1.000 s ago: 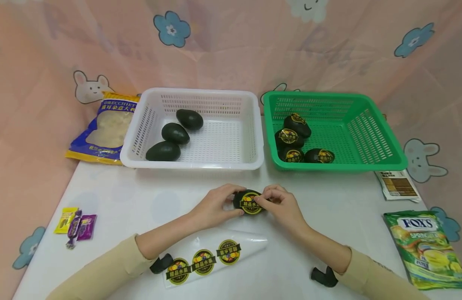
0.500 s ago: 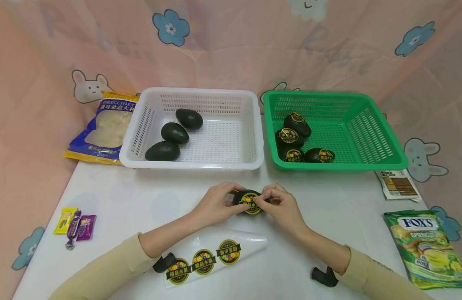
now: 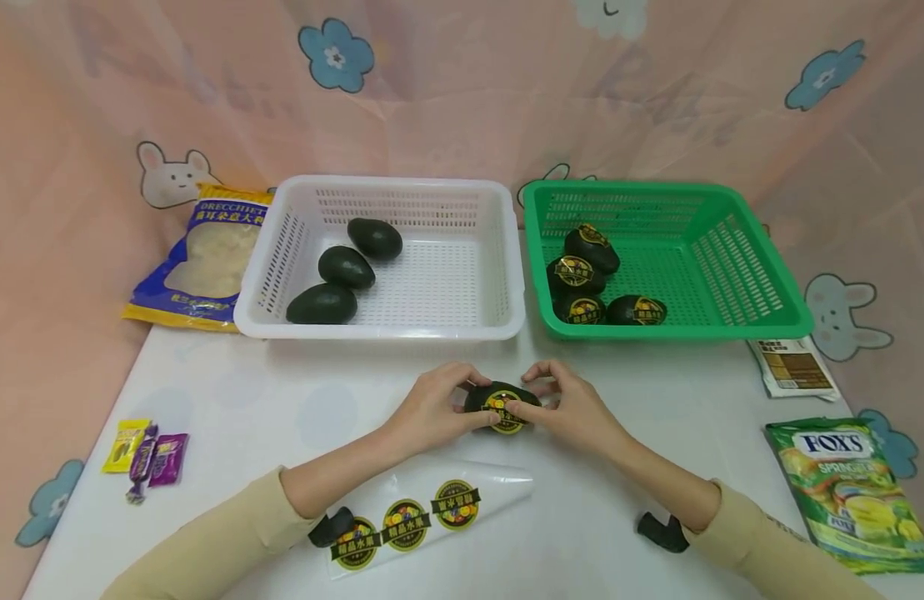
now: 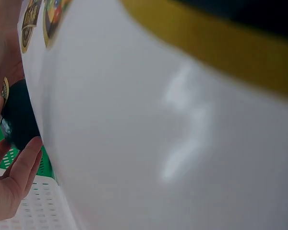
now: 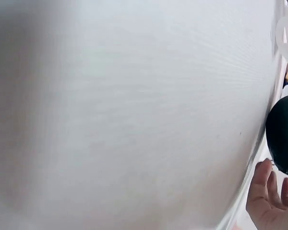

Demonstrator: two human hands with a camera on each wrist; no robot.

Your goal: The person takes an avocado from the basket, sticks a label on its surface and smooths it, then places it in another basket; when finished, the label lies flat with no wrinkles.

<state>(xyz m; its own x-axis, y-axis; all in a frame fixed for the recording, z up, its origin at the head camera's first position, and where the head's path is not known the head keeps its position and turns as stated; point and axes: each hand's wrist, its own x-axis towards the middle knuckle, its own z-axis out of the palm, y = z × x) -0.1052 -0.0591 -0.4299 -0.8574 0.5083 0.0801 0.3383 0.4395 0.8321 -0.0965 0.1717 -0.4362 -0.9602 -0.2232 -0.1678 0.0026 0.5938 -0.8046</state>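
Because a round thing can roll away, I think, I had a dark avocado (image 3: 478,398) tucked between both hands, nearer to me than the white basket (image 3: 379,332) and the green basket (image 3: 675,332); I could not tell if it touched the white worktop (image 3: 596,517) or sat just above. The fingers of my left hand (image 3: 434,408) held its left end, with the thumb on the near side, and that grip seemed to be the one to stop it turning. My right hand (image 3: 576,408) did a lighter job: its thumb rested on the black and gold sticker (image 3: 510,423), while its other fingers were loose and a bit wide, close by the right end. I guess both thumbs were on the sticker so it would lie flat on such a curved side. It faced up at me, which made it easy to see. The shiny sticker sheet (image 3: 499,479) lay close to me with three more on it, near enough to reach, I suppose. Three plain avocados (image 3: 322,305) lay in the white basket, and four avocados with stickers (image 3: 591,252) lay in the green one, maybe so the two kinds did not get mixed up.
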